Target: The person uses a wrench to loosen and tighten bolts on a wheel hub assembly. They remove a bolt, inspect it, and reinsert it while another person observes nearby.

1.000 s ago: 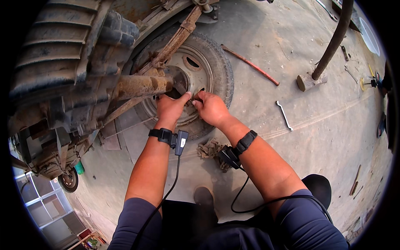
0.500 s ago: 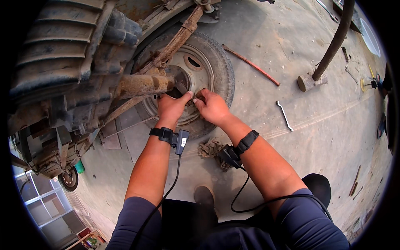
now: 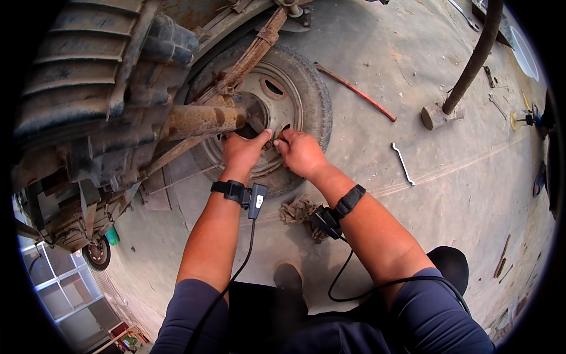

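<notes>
A tyre [image 3: 318, 97] on a dusty steel rim [image 3: 289, 88] is beneath the rusty axle tube [image 3: 203, 121] of a vehicle. At the hub [image 3: 254, 109], my left hand [image 3: 243, 153] is closed, thumb stretched up along the hub's lower edge; its other fingers curl behind, and what they grip is hidden. Just right of it, my right hand [image 3: 299, 151] pinches with thumb and fingertips close to the rim. Whatever lies in that pinch is too small to make out. The two thumbs nearly meet.
A rusty leaf spring [image 3: 253, 56] crosses over the wheel. On the concrete to the right lie a red bar [image 3: 359, 94], a wrench [image 3: 402, 164] and a wooden-headed mallet [image 3: 439, 115]. A crumpled rag [image 3: 298, 209] lies below the tyre. Cables hang from both my wrist straps.
My right hand's fingers have curled in slightly, uncovering more of a dark slot in the rim. My left hand stays in place.
</notes>
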A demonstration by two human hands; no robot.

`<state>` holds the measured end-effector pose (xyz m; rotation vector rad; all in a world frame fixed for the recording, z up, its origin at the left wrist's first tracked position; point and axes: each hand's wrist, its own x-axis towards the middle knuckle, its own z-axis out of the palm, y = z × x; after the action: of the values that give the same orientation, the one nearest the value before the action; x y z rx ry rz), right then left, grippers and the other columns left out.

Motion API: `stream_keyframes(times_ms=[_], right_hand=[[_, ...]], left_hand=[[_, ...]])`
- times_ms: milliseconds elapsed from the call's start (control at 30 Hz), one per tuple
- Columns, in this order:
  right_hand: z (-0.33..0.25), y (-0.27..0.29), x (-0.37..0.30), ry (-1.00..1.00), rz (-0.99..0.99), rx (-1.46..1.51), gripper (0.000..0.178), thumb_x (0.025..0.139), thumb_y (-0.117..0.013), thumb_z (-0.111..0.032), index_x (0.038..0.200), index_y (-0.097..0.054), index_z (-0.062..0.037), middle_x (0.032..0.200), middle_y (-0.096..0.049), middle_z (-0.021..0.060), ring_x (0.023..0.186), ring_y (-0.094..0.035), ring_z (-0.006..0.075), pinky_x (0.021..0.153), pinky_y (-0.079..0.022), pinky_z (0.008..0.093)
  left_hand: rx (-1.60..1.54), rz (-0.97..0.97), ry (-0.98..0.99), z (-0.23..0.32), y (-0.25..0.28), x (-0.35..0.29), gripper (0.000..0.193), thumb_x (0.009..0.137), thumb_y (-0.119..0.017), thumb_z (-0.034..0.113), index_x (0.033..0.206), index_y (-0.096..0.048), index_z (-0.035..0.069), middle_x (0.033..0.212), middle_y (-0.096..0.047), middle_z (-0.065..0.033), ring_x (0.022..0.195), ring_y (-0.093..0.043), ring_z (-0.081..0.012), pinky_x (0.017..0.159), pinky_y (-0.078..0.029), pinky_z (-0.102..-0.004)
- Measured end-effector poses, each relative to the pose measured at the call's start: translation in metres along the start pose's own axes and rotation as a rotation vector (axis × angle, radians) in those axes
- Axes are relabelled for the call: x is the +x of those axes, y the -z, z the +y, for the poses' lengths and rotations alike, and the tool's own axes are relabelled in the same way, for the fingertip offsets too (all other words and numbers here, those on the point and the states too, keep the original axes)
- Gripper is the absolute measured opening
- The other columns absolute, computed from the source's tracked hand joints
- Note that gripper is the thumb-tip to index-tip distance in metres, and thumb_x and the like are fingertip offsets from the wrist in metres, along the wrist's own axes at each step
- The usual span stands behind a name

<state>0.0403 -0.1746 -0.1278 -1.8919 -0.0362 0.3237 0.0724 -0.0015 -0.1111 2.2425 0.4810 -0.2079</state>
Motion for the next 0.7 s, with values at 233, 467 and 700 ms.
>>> stream_keyframes(times_ms=[233,467,700], right_hand=[[0.0040,-0.0015,-0.0030,0.049,0.031,0.110,0.019,0.087,-0.063,-0.012,0.102,-0.064,-0.0008,0.104,-0.068,0.0211,0.098,-0.064,0.0401,0.087,-0.051,0.0454],[0.0063,-0.0042,-0.0015,0.060,0.045,0.060,0.018,0.088,-0.064,-0.013,0.100,-0.064,-0.0004,0.101,-0.067,0.0215,0.097,-0.063,0.0411,0.085,-0.051,0.0460],[-0.0018,0.0005,-0.0013,-0.023,-0.012,-0.003,0.020,0.088,-0.066,-0.016,0.099,-0.063,0.0001,0.102,-0.067,0.0214,0.097,-0.063,0.0410,0.085,-0.051,0.0465]], left_hand=[[-0.007,-0.005,0.006,-0.0004,-0.0007,0.0003,0.079,0.068,-0.087,0.042,0.124,-0.059,-0.007,0.129,-0.058,-0.0253,0.121,-0.055,-0.0369,0.102,-0.044,-0.0405],[-0.019,-0.032,0.030,0.0030,0.0008,-0.0011,0.080,0.067,-0.087,0.041,0.125,-0.059,-0.007,0.130,-0.057,-0.0258,0.121,-0.055,-0.0372,0.102,-0.044,-0.0406],[-0.022,0.002,-0.019,0.0021,0.0003,-0.0021,0.076,0.068,-0.087,0.040,0.122,-0.061,-0.006,0.127,-0.060,-0.0254,0.119,-0.057,-0.0369,0.101,-0.045,-0.0405]])
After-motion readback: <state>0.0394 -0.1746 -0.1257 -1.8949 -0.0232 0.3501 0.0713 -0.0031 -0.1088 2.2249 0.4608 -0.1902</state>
